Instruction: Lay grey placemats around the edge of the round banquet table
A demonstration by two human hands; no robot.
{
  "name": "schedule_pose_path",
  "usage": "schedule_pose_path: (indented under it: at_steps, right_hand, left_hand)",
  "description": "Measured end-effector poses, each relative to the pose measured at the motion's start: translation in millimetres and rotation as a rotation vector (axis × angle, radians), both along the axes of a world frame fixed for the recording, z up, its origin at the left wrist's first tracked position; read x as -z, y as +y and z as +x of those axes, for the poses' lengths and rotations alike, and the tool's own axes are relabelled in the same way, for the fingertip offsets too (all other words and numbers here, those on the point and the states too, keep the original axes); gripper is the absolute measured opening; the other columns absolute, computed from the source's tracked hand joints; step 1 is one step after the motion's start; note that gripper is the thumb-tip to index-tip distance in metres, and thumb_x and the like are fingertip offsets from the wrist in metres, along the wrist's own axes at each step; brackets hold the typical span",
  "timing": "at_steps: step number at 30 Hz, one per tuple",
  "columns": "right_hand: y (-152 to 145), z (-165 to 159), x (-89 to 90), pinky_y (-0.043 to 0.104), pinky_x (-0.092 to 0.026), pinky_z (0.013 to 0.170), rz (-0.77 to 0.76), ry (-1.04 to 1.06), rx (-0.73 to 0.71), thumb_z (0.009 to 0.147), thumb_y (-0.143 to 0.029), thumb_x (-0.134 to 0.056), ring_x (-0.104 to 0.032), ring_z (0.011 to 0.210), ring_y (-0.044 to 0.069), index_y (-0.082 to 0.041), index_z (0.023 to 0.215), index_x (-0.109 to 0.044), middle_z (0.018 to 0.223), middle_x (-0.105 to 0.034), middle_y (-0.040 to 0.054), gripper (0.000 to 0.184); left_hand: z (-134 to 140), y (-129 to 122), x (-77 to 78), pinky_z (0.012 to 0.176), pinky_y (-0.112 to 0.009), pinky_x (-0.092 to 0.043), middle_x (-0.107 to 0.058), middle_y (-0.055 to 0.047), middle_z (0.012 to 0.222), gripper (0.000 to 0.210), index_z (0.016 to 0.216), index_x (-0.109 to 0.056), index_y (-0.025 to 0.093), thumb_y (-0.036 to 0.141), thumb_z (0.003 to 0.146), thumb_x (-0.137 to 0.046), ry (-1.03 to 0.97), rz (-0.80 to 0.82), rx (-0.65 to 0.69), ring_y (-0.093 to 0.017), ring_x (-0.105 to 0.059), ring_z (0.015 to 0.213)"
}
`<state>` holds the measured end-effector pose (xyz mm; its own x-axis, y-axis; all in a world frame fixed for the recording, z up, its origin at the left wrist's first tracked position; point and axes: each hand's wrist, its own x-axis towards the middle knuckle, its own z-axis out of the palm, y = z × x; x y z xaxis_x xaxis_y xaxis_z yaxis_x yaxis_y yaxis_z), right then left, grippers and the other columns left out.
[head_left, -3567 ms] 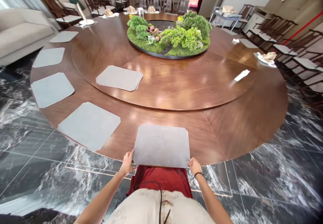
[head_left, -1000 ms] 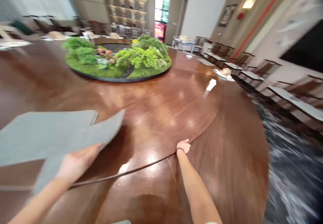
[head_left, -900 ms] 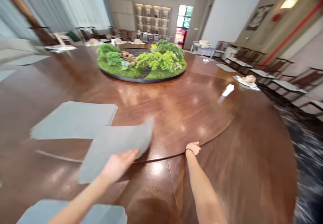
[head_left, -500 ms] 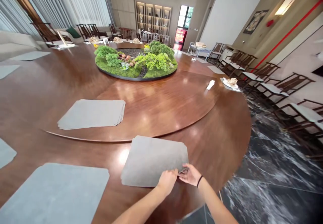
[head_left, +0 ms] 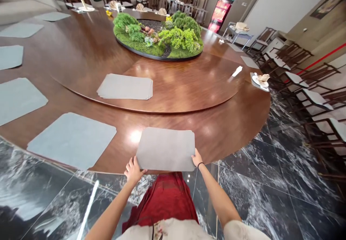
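A grey placemat [head_left: 166, 149] lies near the table's front edge, straight in front of me; doubled corners suggest more than one sheet. My left hand [head_left: 134, 170] rests at its lower left corner, fingers spread, thumb along the near edge. At the right edge, my right hand [head_left: 197, 158] pinches the placemat between thumb and fingers; a dark band circles that wrist. Farther in, on the raised turntable [head_left: 183, 103], sits a stack of grey placemats [head_left: 125, 87]. To the left lies a single placemat [head_left: 72, 140], set at an angle near the rim.
More placemats [head_left: 20, 101] follow the round wooden table's [head_left: 229, 131] left side. A moss-and-shrub centrepiece [head_left: 159, 38] stands in the middle. A white folded item [head_left: 237, 71] and a plate with a napkin [head_left: 261, 81] are at right. Chairs [head_left: 315, 97] line the right wall.
My hands were together at the placemat's lower right corner; now they are apart, one at each side. The placemat lies squarer to the table edge, and my view has tilted downward.
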<state>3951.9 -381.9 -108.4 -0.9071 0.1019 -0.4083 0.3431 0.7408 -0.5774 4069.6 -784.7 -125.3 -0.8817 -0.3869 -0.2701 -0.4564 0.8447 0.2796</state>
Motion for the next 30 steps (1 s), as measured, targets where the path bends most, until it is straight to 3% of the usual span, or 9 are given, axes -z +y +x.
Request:
schedule_pose_path:
  at_steps: [5,9,15,20,24,27,30]
  right_hand:
    - [14,-28,14.3,0.028,-0.048,0.088,0.050,0.003,-0.043,0.075,-0.010,-0.055,-0.066,0.089,0.016,-0.019,0.128,-0.045,0.106,-0.067,0.0057,0.054]
    - [31,-19,27.6,0.028,-0.049,0.086,0.066,0.018,-0.113,0.074,-0.009,-0.056,-0.065,0.074,0.012,-0.017,0.128,-0.046,0.114,-0.062,0.0095,0.056]
    - [37,12,37.5,0.032,-0.050,0.087,0.047,0.020,-0.010,0.071,-0.020,-0.061,-0.065,0.087,0.018,-0.018,0.127,-0.051,0.114,-0.061,0.0108,0.057]
    - [28,19,41.6,0.036,-0.046,0.096,0.032,0.056,0.186,0.056,-0.020,-0.068,-0.060,0.107,0.026,-0.017,0.120,-0.060,0.120,-0.057,0.0144,0.064]
    - [28,14,41.6,0.031,-0.052,0.079,-0.169,0.020,0.297,0.057,-0.022,-0.060,-0.066,0.087,0.020,-0.017,0.106,-0.064,0.097,-0.069,0.0069,0.049]
    - [35,12,40.7,0.028,-0.052,0.074,-0.174,0.022,0.288,0.060,-0.024,-0.057,-0.065,0.075,0.016,-0.020,0.096,-0.066,0.078,-0.069,-0.0006,0.037]
    - [40,16,36.1,0.026,-0.050,0.071,-0.144,0.045,0.278,0.059,-0.024,-0.056,-0.063,0.073,0.016,-0.022,0.083,-0.067,0.071,-0.069,-0.0031,0.026]
  left_hand:
    - [17,-12,13.3,0.099,-0.047,-0.036,-0.036,-0.019,0.140,0.107,0.147,-0.006,0.014,0.034,0.065,-0.071,0.008,0.016,0.028,-0.036,-0.037,0.124]
    - [17,-13,22.1,0.104,-0.041,-0.033,-0.039,-0.020,0.134,0.110,0.144,-0.011,0.007,0.030,0.058,-0.076,0.021,0.016,0.041,-0.034,-0.040,0.123]
    - [16,-7,18.4,0.103,-0.039,-0.034,-0.046,-0.016,0.120,0.082,0.130,-0.034,0.007,0.024,0.060,-0.073,-0.009,0.041,0.042,-0.031,-0.045,0.117]
    - [16,-15,20.6,0.100,-0.039,-0.037,-0.049,-0.015,0.115,0.076,0.129,-0.039,0.008,0.027,0.062,-0.072,-0.027,0.066,0.067,-0.030,-0.049,0.110]
    - [18,-28,31.3,0.098,-0.040,-0.040,-0.051,-0.013,0.110,0.069,0.126,-0.043,0.010,0.027,0.065,-0.069,-0.013,0.102,0.072,-0.028,-0.052,0.104]
    - [21,-37,43.1,0.098,-0.040,-0.041,-0.048,-0.013,0.110,0.067,0.125,-0.044,0.010,0.026,0.065,-0.068,0.015,0.164,0.068,-0.026,-0.054,0.101]
    - [23,-43,52.7,0.094,-0.039,-0.046,-0.045,-0.012,0.113,0.066,0.125,-0.043,0.014,0.027,0.065,-0.066,0.037,0.260,0.043,-0.023,-0.057,0.092]
